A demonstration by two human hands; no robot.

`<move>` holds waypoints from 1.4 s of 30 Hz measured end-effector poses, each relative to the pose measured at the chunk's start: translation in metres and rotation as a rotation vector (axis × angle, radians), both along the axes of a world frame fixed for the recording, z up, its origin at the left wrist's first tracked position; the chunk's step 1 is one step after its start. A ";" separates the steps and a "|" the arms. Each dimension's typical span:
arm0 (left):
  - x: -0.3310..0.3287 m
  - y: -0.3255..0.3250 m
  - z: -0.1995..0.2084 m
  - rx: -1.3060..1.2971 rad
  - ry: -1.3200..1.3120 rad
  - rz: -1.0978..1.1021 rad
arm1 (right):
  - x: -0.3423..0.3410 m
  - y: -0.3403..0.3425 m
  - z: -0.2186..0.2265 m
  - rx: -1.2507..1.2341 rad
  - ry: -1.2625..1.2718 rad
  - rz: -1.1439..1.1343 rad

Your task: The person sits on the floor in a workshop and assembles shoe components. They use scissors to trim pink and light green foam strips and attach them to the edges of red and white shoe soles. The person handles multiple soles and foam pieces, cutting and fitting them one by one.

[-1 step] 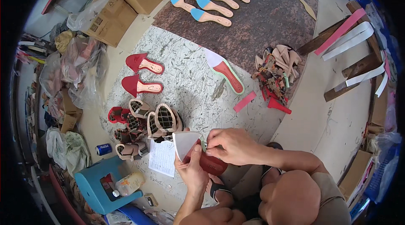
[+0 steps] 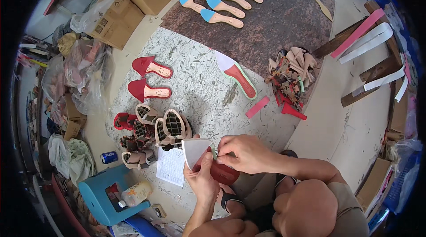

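My left hand (image 2: 203, 183) is closed around a red insole (image 2: 225, 174) with a white toe part, its thumb lying on top. Beside it, my right hand (image 2: 246, 153) pinches the pale green edging (image 2: 214, 150) along the insole's rim. The fingertips hide the exact spot they grip. Ahead, a similar red insole (image 2: 244, 83) with green edging and a pale lilac toe lies on the scratched white work surface (image 2: 191, 72). Left of my hands stand several strappy shoe uppers (image 2: 173, 125) with quilted-looking dark openings. A written sheet (image 2: 171, 170) lies under their near side.
Two red-toed insoles (image 2: 153, 91) lie at the left. Several blue-toed insoles (image 2: 226, 20) rest on the dark mat (image 2: 284, 19). At right are a scrap heap (image 2: 293, 68), a pink strip (image 2: 257, 107) and a wooden rack (image 2: 370, 75). A teal bin (image 2: 100, 197) and blue can (image 2: 109, 157) stand near left.
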State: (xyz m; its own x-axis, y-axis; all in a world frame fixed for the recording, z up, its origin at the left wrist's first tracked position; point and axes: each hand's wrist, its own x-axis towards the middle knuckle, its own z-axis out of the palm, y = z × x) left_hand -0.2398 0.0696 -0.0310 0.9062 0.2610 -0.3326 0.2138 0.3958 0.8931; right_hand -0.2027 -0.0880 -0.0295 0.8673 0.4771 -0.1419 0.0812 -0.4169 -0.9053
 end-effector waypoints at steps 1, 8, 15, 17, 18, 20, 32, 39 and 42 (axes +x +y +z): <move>0.001 -0.001 0.002 -0.014 -0.003 -0.001 | 0.001 -0.001 -0.005 0.038 0.023 0.003; 0.004 0.012 -0.014 -0.118 0.234 -0.032 | 0.021 -0.026 -0.005 0.157 0.036 0.227; 0.007 0.016 -0.012 -0.254 0.295 -0.089 | 0.016 -0.014 -0.012 -0.077 -0.358 -0.008; 0.007 0.018 -0.012 -0.237 0.267 -0.055 | 0.007 -0.010 -0.015 -0.081 -0.439 -0.116; 0.007 0.017 -0.011 -0.227 0.252 -0.038 | 0.000 -0.013 -0.012 -0.093 -0.378 -0.145; 0.006 0.015 -0.011 -0.194 0.236 -0.025 | -0.011 -0.010 -0.007 -0.068 -0.228 -0.142; 0.001 0.012 -0.008 -0.113 0.178 -0.001 | -0.025 0.013 -0.018 0.200 -0.053 -0.170; 0.004 0.013 0.000 -0.232 0.185 0.015 | -0.027 0.008 -0.023 0.341 0.470 -0.206; 0.005 0.016 0.003 -0.225 0.175 0.033 | -0.020 -0.004 -0.021 0.291 0.392 -0.249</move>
